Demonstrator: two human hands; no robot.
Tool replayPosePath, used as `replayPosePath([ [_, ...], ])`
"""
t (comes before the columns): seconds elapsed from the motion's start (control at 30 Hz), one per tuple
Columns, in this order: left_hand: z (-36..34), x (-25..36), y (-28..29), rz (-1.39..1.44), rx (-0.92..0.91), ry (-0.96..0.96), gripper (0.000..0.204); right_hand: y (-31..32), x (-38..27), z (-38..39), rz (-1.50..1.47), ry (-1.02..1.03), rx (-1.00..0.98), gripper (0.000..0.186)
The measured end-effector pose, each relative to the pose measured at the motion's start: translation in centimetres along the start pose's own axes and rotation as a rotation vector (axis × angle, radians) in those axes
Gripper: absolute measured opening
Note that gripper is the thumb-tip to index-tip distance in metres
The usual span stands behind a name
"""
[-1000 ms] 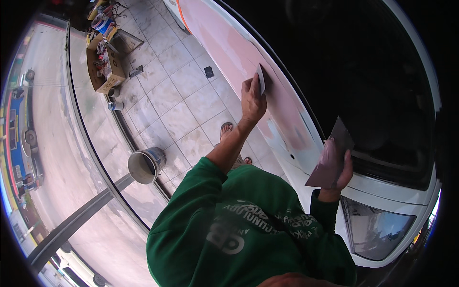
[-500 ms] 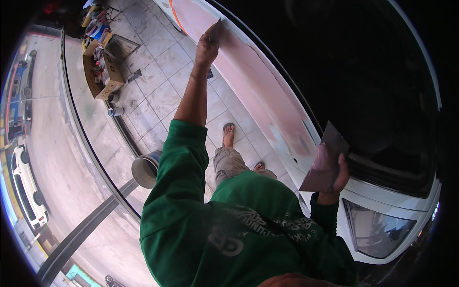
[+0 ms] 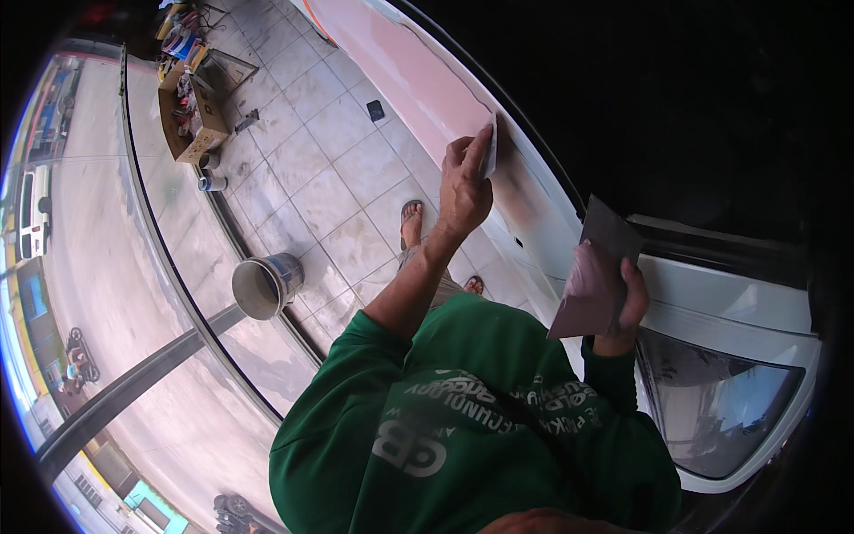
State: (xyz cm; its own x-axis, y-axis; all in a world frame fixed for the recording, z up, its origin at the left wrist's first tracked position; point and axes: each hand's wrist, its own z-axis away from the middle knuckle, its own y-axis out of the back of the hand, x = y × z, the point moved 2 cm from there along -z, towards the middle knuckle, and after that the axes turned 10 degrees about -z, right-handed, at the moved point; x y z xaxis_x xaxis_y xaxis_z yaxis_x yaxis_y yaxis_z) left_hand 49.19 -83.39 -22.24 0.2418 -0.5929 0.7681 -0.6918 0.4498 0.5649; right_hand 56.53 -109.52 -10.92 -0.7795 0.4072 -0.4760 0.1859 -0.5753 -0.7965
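In my left hand (image 3: 465, 187) is a thin, flat putty spreader (image 3: 490, 149), pinched between thumb and fingers. Its blade rests against the side panel (image 3: 418, 76) of a white car, at the near end of a long pink coat of filler. My right hand (image 3: 633, 301) grips a grey flat plate (image 3: 616, 233), held near the car's side at the right. A mound of pink body filler (image 3: 583, 287) covers part of that plate. Some of the right fingers are hidden behind the plate.
A bucket (image 3: 258, 289) stands at the left by a glass door frame (image 3: 182, 285). Farther off are a small can (image 3: 212, 183), a cardboard box (image 3: 209, 133) filled with odds and ends, and a small metal stand (image 3: 227, 71). A dark flat object (image 3: 375, 110) lies on the tiled floor.
My left hand has come back along the panel toward me, carrying the spreader from the far part of the pink area to its near end. The right hand still holds the plate, slightly higher in view.
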Motion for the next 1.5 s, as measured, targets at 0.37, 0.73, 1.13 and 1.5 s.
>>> replayPosePath([
  [0.37, 4.7, -3.1, 0.9, 0.518, -0.171, 0.119, 0.056, 0.3, 0.0, 1.0, -0.001, -0.088, -0.094, 0.054],
  [0.73, -18.5, -24.2, 9.8, 0.199, 0.078, 0.175, 0.042, -7.0, 5.4, -8.3, 0.139, 0.009, 0.034, 0.065],
  [1.13, -24.6, -19.5, 5.5, -0.162, 0.394, -0.029, 0.076, -14.1, 8.6, -15.7, 0.060, 0.098, 0.058, 0.061],
  [1.5, -25.7, -20.0, 19.7, 0.262, -0.187, -0.072, 0.057, -20.1, 9.8, -21.9, 0.479, 0.173, 0.102, 0.061],
])
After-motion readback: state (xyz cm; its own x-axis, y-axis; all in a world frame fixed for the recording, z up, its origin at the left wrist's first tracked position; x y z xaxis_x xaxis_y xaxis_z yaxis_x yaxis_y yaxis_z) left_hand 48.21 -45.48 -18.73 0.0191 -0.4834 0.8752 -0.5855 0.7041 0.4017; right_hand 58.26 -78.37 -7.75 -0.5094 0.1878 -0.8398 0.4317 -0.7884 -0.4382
